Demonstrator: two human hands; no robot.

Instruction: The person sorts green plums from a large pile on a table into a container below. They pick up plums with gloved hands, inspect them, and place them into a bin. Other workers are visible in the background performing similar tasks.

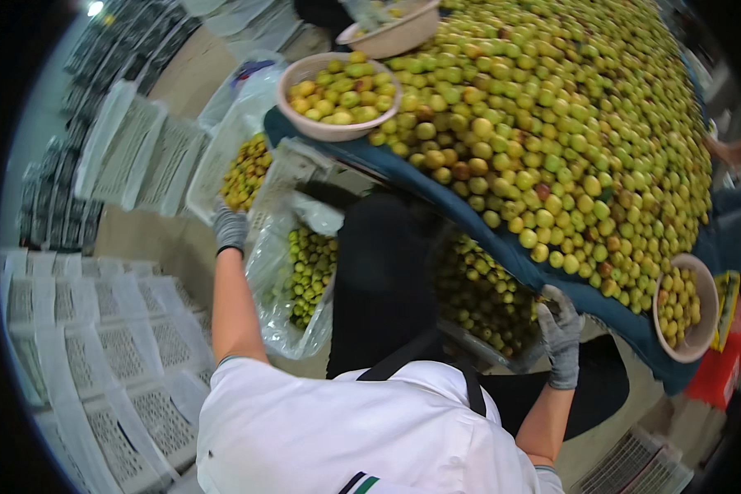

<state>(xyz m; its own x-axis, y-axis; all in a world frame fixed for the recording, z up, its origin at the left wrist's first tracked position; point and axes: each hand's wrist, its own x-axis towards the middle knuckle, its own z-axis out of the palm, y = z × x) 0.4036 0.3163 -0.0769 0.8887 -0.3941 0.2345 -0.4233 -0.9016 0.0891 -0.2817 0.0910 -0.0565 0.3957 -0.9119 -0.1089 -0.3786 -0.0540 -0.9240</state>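
Note:
My left hand (230,227), in a grey knit glove, reaches to the near edge of a white plastic crate (205,179) with yellow-brown fruit (247,173) in it; its fingertips are at the fruit, and whether they grip any is unclear. Over a dark crate of green fruit (481,296), my gloved right hand (559,315) is beside the blue cloth edge (469,216) of the table, fingers curled, with a small piece of fruit apparently at the fingertips. A large heap of green-yellow round fruit (531,154) covers the table.
Pink basins of fruit stand at the table's left corner (292,111) and right end (710,309). A plastic-lined crate (265,272) of green fruit is beside my leg. Stacked white crates (117,333) stand at left. Another person's hand (738,152) shows at the far right.

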